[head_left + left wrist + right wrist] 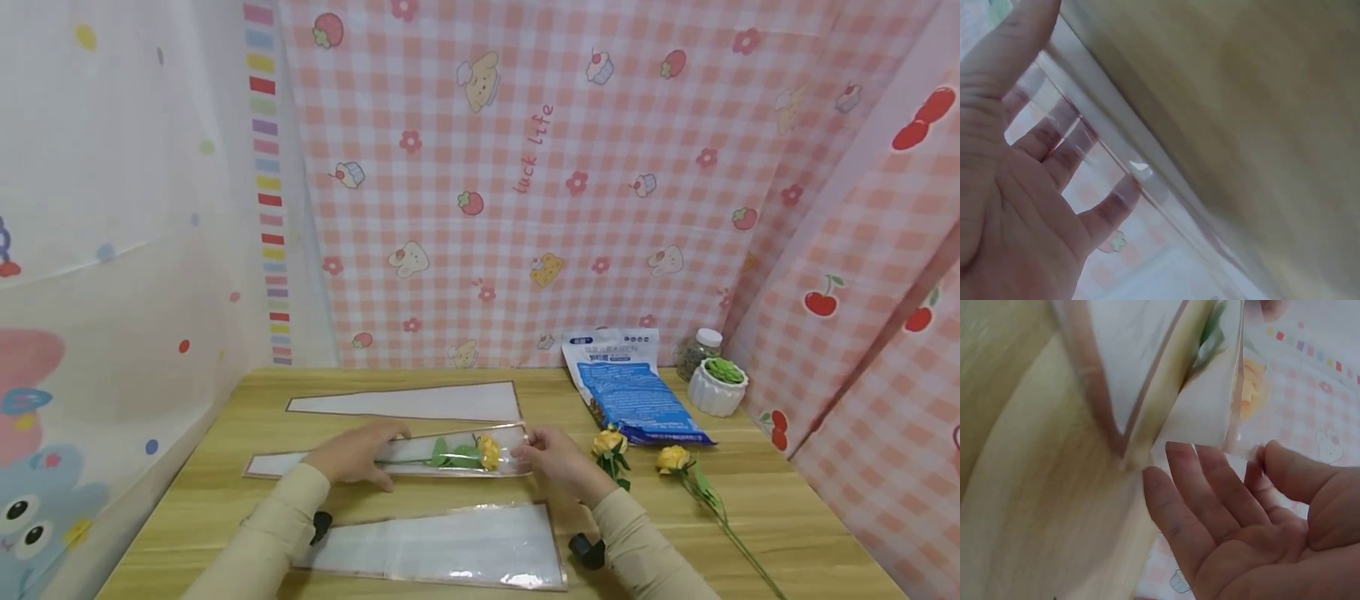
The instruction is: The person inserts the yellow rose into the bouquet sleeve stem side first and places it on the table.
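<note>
A yellow rose (489, 452) with green leaves lies in the middle clear flower sleeve (420, 468), a long tapering wrap with a pinkish border. My left hand (356, 454) spans this sleeve left of the leaves, with the thumb at its near side and the fingers at its far side. In the left wrist view, spread fingers (1054, 147) rest along the sleeve's edge. At the wide end, beside the rose head, my right hand (558, 460) pinches the sleeve's rim between thumb and fingertip. The right wrist view shows its other fingers (1210, 494) extended below that rim.
Other flat sleeves lie behind (420, 402) and in front (450, 546). Two loose yellow roses, one near the right hand (609, 442) and one farther right (673, 458), lie on the table. Behind them are a blue-white bag (630, 392), a lidded jar (693, 354) and a white plant pot (716, 396).
</note>
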Demonstrator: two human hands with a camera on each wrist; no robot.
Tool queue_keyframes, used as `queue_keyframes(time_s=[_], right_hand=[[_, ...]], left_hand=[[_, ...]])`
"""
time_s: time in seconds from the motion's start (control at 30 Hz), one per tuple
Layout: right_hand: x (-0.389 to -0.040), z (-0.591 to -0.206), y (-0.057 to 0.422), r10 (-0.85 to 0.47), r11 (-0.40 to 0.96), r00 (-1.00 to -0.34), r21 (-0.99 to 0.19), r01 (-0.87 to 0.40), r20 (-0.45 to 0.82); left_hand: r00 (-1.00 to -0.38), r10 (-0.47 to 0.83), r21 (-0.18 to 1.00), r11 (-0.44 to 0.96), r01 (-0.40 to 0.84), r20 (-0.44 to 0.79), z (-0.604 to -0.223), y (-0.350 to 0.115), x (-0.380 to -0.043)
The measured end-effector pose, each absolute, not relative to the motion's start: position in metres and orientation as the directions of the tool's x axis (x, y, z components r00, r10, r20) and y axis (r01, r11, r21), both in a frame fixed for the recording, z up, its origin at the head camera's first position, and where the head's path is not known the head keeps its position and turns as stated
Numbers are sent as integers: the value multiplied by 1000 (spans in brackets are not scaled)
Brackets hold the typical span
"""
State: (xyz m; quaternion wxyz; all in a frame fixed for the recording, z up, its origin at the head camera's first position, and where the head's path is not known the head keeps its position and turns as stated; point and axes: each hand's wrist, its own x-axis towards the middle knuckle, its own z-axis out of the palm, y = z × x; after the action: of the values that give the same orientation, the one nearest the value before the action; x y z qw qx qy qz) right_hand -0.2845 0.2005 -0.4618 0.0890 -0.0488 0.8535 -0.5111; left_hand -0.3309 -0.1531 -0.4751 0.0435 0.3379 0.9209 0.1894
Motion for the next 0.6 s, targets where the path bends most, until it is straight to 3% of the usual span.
queue_keyframes(time_s=[0.47,0.6], right_hand=[[-288,-451,213,-326,497,-929,-868,-9,-178],[-296,-442,219,-308,525,-930,-851,12,-203]], left_hand=[[-783,617,341,721,603,80,-473,-172,-323],[-789,610,345,726,595,76,-475,-173,-323]])
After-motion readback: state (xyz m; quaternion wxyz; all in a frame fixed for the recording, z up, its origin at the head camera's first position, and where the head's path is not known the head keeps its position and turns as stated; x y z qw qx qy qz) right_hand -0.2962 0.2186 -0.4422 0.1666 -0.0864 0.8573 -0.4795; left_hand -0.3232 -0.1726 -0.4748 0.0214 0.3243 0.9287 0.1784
